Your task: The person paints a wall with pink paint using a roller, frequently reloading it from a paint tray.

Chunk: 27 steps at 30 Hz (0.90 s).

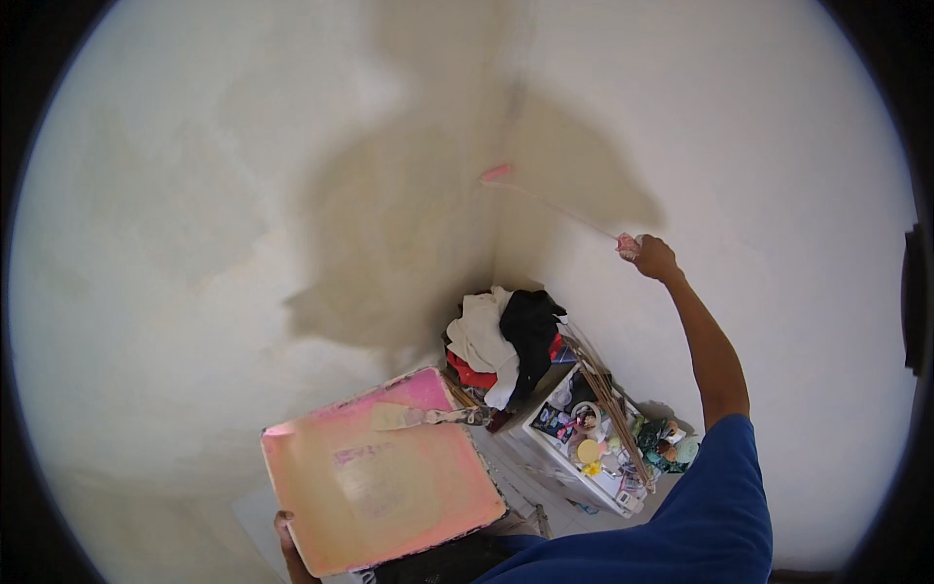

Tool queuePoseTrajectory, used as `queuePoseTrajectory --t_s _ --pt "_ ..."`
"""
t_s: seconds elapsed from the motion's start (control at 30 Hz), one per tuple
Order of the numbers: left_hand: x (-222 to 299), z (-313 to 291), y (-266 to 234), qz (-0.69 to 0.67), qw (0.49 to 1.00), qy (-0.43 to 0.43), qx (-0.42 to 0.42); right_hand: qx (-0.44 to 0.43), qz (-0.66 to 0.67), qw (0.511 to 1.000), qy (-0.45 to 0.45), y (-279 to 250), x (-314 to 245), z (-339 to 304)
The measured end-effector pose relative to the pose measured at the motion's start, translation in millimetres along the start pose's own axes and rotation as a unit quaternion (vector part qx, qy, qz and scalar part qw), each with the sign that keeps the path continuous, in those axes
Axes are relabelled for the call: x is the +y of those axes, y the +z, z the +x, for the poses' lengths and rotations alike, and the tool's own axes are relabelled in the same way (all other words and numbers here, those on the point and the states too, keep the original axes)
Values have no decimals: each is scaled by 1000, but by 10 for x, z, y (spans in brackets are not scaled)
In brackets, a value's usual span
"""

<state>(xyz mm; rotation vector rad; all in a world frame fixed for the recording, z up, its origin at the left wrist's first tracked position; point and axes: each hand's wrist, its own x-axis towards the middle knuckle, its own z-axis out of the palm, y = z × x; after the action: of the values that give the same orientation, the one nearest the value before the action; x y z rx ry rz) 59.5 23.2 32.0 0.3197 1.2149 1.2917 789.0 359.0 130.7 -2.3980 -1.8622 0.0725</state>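
My right hand [658, 257] is closed around the handle of a small paint roller [496, 173], arm stretched out to the right. The thin rod runs left to a pinkish roller head at the corner between two pale walls; whether it touches the wall I cannot tell. At the lower left, my left hand [284, 533] grips the edge of a wide, shallow paint tray [428, 521], stained pink and orange, with its fingers mostly hidden beneath. A putty knife [397, 418] with a pale, coated blade lies across the tray's far right part.
A heap of white, black and red cloth [486, 336] sits in the corner. To its right stands a white cabinet [550, 457] topped with tape, small containers and thin sticks [608, 409]. Green bundled plastic [657, 438] lies beside it. My shadow covers the walls' corner.
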Motion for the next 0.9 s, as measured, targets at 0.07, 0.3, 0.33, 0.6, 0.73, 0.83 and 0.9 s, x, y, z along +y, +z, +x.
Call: queuePoseTrajectory --t_s 0.07,0.3,0.33,0.6,0.73,0.83,0.9 --pt "-25 12 -74 -9 1000 -1 -1 1 -12 1000 3 -128 8 90" --pt "-38 62 -140 -16 1000 -1 1 50 -32 998 7 -1052 -37 166" --pt "-34 86 -125 -14 1000 -1 -3 61 -27 998 6 -1167 35 202" --pt "28 222 -68 -6 1000 -1 -25 81 162 983 -15 -2180 659 374" --pt "40 49 -165 -10 1000 15 2 33 121 991 -36 -2587 -9 89" --pt "39 114 -137 -9 1000 11 -6 53 115 992 9 -2504 147 -125" --pt "10 96 -135 -12 1000 13 -6 254 65 959 -102 -2109 536 3"
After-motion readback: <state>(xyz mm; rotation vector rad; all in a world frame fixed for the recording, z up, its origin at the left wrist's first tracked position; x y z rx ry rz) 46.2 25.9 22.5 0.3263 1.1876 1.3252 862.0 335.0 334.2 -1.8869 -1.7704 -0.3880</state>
